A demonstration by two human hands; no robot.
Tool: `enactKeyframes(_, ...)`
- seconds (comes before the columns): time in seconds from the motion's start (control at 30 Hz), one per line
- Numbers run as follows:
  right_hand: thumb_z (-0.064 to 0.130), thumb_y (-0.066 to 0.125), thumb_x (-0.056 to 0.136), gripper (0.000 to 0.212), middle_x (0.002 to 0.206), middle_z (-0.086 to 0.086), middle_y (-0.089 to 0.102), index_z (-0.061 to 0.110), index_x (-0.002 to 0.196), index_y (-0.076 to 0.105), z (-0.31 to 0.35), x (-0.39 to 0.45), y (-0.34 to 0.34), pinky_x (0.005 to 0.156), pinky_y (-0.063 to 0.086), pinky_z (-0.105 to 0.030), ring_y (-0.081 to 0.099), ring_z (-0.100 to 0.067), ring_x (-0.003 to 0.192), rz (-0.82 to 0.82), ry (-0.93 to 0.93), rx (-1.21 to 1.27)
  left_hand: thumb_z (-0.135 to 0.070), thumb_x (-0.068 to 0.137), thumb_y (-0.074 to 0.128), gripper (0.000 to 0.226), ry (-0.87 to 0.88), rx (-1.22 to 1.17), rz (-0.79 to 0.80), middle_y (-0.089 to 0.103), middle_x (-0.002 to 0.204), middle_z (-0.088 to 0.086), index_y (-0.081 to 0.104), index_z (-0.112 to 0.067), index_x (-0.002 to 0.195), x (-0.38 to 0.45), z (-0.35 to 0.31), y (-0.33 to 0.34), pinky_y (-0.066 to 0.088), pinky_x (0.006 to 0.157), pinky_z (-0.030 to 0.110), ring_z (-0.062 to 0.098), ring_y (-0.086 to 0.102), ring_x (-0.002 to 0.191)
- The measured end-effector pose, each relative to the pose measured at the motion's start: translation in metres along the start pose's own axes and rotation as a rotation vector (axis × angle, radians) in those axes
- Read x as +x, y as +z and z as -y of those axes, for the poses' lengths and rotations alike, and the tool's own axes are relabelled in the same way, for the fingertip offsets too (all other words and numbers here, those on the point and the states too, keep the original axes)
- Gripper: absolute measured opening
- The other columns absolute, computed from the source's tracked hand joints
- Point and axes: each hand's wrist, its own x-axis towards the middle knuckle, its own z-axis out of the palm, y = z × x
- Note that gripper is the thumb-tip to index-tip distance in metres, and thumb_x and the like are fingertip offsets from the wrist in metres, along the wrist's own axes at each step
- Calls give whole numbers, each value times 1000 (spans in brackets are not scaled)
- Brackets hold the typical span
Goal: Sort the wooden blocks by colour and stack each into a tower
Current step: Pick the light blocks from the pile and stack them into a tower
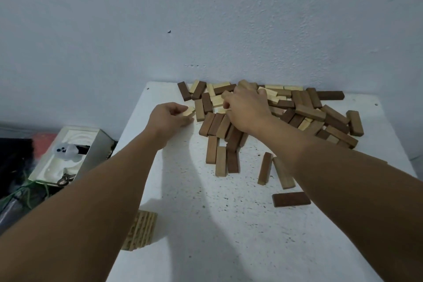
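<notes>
A heap of wooden blocks [306,110] in pale, mid-brown and dark brown lies along the far edge of the white table [206,213]. My left hand [167,119] holds a pale block [188,111] at the heap's left side, fingers curled round it. Over the middle of the heap, my right hand [247,105] has its fingers curled down among pale blocks; what they hold is hidden. Loose brown blocks [220,163] lie nearer me, and a dark one [291,199] lies flat on the right.
A low tower of pale blocks [142,230] stands at the table's left edge beside my left forearm. Left of the table, lower down, sits an open box [66,155] amid clutter. A wall backs the table.
</notes>
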Motion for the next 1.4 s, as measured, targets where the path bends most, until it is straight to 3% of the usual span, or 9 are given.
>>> enactKeyframes(0.27, 39, 63, 97, 20, 122, 1, 51, 30, 114, 68, -1, -11, -5, 100, 30, -43, 42, -24, 123, -88, -17, 64, -32, 94, 74, 22, 82, 244, -109, 66, 106, -1, 69, -20, 112, -7, -5, 11, 48, 79, 32, 20, 62, 99)
enactKeyframes(0.4, 40, 61, 96, 18, 123, 4, 56, 31, 112, 66, 7, -39, -6, 98, 33, -44, 45, -24, 127, -241, 72, 249, -39, 96, 67, 17, 83, 454, -90, 65, 102, -5, 59, -26, 104, -23, -13, 14, 46, 101, 47, 24, 61, 104)
enactKeyframes(0.5, 42, 60, 97, 17, 115, 15, 62, 35, 113, 61, 12, -70, -11, 97, 31, -43, 49, -18, 120, -299, 103, 351, -41, 93, 71, 22, 55, 313, -140, 64, 100, -6, 59, -26, 104, -38, -22, 15, 50, 100, 49, 23, 63, 104)
enactKeyframes(0.57, 44, 60, 98, 19, 108, 19, 62, 38, 115, 59, 12, -93, -13, 96, 31, -41, 52, -14, 109, -336, 135, 429, -38, 91, 76, 27, 49, 114, -193, 64, 98, -5, 60, -24, 108, -56, -31, 19, 55, 89, 41, 21, 65, 99)
enactKeyframes(0.67, 46, 60, 97, 16, 99, 19, 62, 38, 111, 59, 11, -129, -10, 94, 35, -40, 53, -11, 102, -375, 226, 503, -28, 89, 80, 34, 88, -60, -183, 66, 101, -2, 60, -21, 116, -98, -46, 33, 47, 69, 26, 9, 62, 85)
enactKeyframes(0.8, 47, 62, 96, 21, 94, 18, 61, 39, 115, 59, 6, -178, 1, 98, 36, -42, 55, -11, 101, -382, 297, 547, -23, 84, 86, 37, 133, -181, -115, 68, 99, -5, 66, -24, 115, -157, -46, 55, 48, 67, 20, 9, 64, 84)
enactKeyframes(1.03, 47, 64, 93, 21, 89, 18, 62, 38, 112, 61, 1, -256, 14, 84, 32, -36, 55, -11, 93, -347, 337, 458, -38, 86, 83, 35, 194, -26, 104, 71, 97, -8, 67, -31, 116, -221, -4, 85, 49, 70, 23, 13, 68, 86)
enactKeyframes(1.27, 49, 62, 94, 36, 85, 15, 62, 34, 126, 60, 0, -311, 16, 89, 39, -39, 61, -11, 92, -198, 353, 553, -50, 90, 76, 39, 228, 126, 160, 67, 97, -10, 61, -33, 121, -269, 15, 88, 50, 73, 25, 9, 66, 86)
enactKeyframes(1.4, 61, 59, 94, 40, 94, 19, 62, 36, 125, 65, -7, -326, 20, 95, 42, -39, 56, -6, 96, -171, 277, 637, -49, 91, 75, 41, 278, 144, 239, 69, 97, -10, 57, -36, 125, -280, 20, 87, 51, 74, 22, 7, 70, 80)
